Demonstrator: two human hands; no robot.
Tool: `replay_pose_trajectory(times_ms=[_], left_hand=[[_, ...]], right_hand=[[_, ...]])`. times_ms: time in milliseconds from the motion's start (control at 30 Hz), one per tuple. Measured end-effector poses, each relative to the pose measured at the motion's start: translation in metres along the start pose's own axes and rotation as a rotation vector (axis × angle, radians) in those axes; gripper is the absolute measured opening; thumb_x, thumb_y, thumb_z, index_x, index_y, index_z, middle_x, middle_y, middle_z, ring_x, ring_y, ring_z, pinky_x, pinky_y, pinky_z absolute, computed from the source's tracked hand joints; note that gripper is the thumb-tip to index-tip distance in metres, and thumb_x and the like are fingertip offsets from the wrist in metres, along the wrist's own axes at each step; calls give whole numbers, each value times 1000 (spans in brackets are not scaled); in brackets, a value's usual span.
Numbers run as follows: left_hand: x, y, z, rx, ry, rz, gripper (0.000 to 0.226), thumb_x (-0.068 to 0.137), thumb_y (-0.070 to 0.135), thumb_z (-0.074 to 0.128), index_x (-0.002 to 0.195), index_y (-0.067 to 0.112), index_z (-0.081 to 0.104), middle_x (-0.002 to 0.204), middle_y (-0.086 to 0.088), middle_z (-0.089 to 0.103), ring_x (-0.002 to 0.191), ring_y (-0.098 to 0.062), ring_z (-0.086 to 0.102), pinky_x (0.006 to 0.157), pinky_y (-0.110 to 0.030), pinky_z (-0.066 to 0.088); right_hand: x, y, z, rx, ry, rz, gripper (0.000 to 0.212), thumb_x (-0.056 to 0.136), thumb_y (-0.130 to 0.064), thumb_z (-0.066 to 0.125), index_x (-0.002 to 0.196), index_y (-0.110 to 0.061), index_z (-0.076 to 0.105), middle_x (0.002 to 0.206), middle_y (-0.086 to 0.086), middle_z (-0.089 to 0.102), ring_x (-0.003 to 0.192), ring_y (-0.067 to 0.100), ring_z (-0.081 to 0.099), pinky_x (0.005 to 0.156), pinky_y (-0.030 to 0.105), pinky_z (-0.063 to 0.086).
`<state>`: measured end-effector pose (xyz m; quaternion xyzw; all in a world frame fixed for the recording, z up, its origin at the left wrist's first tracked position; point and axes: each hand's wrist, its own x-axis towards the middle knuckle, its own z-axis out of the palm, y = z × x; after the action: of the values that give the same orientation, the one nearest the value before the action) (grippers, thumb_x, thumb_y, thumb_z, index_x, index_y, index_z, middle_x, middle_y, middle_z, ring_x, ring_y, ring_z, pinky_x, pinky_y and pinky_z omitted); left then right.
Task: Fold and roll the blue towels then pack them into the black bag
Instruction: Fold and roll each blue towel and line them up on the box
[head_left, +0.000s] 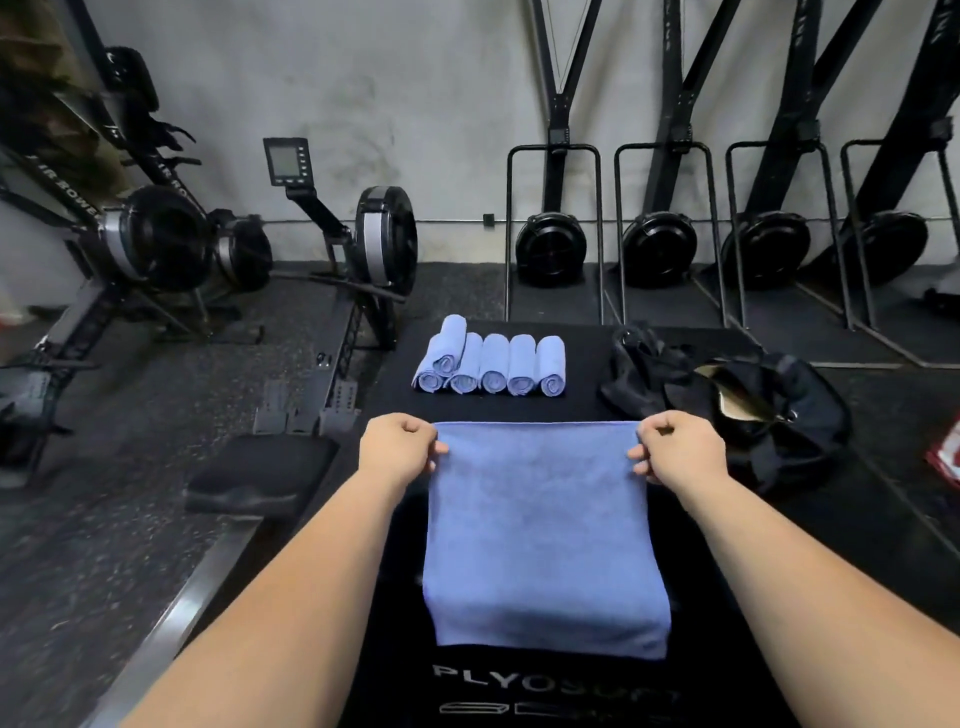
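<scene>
Left hand (400, 447) and right hand (678, 449) each closed in a pinch on a far corner of the soft blue terry towel (543, 535), spread flat mid-top on the black padded plyo box (571, 686). Light, limp, likely to sag; best gripped at corners. Six rolled blue towels (491, 364) near far edge; black fabric bag (753, 410) at right edge, gaping.

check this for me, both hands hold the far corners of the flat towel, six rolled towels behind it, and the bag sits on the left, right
One error: the head view shows the bag on the right, not the left. The rest stands: left hand and right hand hold the flat towel's far corners, with six rolled towels behind.
</scene>
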<state>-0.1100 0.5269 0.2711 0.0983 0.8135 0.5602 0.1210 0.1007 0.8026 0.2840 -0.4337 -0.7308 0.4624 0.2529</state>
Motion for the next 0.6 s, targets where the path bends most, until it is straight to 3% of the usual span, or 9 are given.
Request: replay_pose_trajectory(times_ms=[133, 300, 367, 400, 467, 533, 600], left_hand=[[13, -4, 22, -173, 66, -59, 18, 91, 8, 52, 91, 11, 70, 80, -1, 80, 66, -23, 76, 69, -31, 53], [35, -28, 44, -187, 0, -71, 25, 88, 11, 62, 107, 22, 72, 93, 10, 80, 90, -17, 78, 96, -46, 61], [36, -36, 54, -78, -78, -33, 38, 90, 11, 63, 124, 27, 65, 117, 15, 76, 106, -12, 72, 101, -41, 57], [34, -38, 60, -25, -124, -14, 49, 92, 10, 64, 139, 23, 57, 131, 14, 69, 114, -10, 68, 102, -34, 52], [26, -40, 73, 107, -225, 46, 69, 93, 16, 65, 156, 19, 35, 146, 16, 54, 126, -11, 59, 101, -28, 44], [19, -46, 83, 308, -261, 157, 74, 92, 32, 67, 155, 22, 29, 148, 13, 52, 132, -19, 55, 101, -31, 42], [17, -58, 92, 580, -232, 293, 79, 96, 51, 60, 158, 17, 26, 159, 3, 43, 145, -26, 42, 117, -38, 35]], right_hand=[[11, -3, 18, 179, 73, 55, 17, 94, -11, 54, 89, -11, 70, 75, 5, 78, 59, 27, 75, 76, 50, 65], [27, 17, 42, 71, 6, 12, 13, 96, -19, 55, 100, -24, 66, 86, -7, 78, 80, 16, 76, 89, 46, 60], [32, 30, 54, -59, -93, 8, 26, 95, -21, 56, 120, -24, 63, 112, -8, 76, 102, 19, 70, 93, 39, 55], [33, 36, 60, -100, -154, 2, 39, 98, -21, 58, 136, -21, 56, 133, -5, 69, 117, 21, 65, 99, 35, 49], [34, 46, 75, -138, -275, -28, 74, 101, -28, 62, 163, -16, 24, 164, 3, 40, 146, 23, 46, 116, 35, 37], [32, 55, 89, -262, -331, -103, 87, 103, -43, 59, 167, -20, 5, 174, 1, 19, 158, 21, 25, 125, 42, 28], [29, 63, 101, -505, -344, -202, 83, 104, -60, 45, 168, -20, 9, 176, 1, 9, 162, 20, 8, 129, 43, 17]])
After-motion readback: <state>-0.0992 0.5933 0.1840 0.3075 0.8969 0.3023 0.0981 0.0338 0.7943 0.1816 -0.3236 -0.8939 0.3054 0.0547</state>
